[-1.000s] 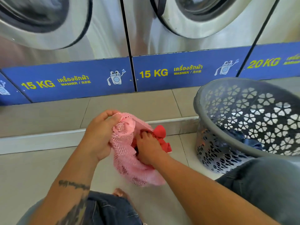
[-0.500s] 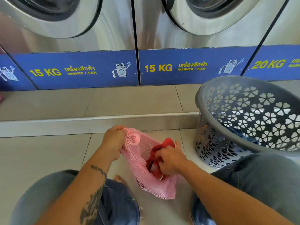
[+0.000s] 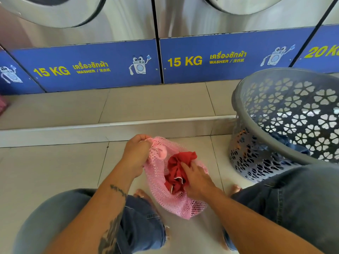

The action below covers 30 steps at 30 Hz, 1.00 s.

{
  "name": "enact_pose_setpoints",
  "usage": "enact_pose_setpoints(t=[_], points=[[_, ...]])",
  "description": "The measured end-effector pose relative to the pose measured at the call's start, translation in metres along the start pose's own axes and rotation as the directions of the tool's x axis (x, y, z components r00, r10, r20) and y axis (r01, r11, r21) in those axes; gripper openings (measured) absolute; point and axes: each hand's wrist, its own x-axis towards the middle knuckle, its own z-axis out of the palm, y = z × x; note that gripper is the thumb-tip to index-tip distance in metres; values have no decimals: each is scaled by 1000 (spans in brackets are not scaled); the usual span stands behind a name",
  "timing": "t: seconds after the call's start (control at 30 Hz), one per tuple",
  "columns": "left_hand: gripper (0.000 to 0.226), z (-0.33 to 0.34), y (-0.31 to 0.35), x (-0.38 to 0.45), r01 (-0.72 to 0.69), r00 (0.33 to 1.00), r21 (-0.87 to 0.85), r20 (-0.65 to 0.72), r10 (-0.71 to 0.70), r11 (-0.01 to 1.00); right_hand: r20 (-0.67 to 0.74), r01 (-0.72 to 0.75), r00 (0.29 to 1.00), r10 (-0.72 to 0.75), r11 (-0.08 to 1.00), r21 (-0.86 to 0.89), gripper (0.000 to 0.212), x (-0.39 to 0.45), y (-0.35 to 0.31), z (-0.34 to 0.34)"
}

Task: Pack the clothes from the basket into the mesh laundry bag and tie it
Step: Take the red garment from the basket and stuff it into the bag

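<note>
Left hand [image 3: 136, 154] gripped pink mesh bag [image 3: 170, 195]; right hand [image 3: 197, 180], fingers straight, pressed red garment [image 3: 178, 167]. Far panels [image 3: 91, 66] read "15 KG WASHER".

A pink mesh laundry bag [image 3: 176, 197] lies open near centre, red clothing [image 3: 177, 169] bunched in its mouth. Right, a grey perforated basket [image 3: 275, 143] holds dark-blue clothes [image 3: 286, 143].

The head camera is looking steeply down, close over the tiled floor [image 3: 55, 171], facing the washers [image 3: 113, 24]
</note>
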Motion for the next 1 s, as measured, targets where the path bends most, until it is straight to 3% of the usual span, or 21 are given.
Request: enact_pose_setpoints(t=[0.27, 0.37, 0.5, 0.6, 0.73, 0.9, 1.0], points=[[11, 10, 13, -7, -11, 999, -72, 40, 14, 997, 8, 389, 911, -413, 850, -355, 86, 0, -45, 7], [11, 7, 21, -12, -49, 997, -112, 56, 55, 993, 149, 321, 946, -287, 886, -335, 96, 8, -47, 8], [12, -9, 29, -14, -115, 993, -159, -2, 116, 981, 299, 157, 953, -42, 915, -372, 86, 14, -21, -3], [17, -18, 36, -14, -185, 982, -175, -79, 173, 967, 235, 37, 970, 67, 911, -411, 84, 12, -9, -14], [16, -16, 41, -14, -303, 939, -3, -169, 299, 953, 53, -51, 995, 81, 904, -425, 73, 2, -10, -31], [15, 2, 31, -15, -303, 935, 194, -128, 330, 933, -122, -226, 974, 191, 865, -447, 68, -16, 4, -66], [16, 15, 26, -19, -332, 928, 265, -84, 364, 905, -75, -235, 972, 224, 880, -413, 58, -25, 15, -94]])
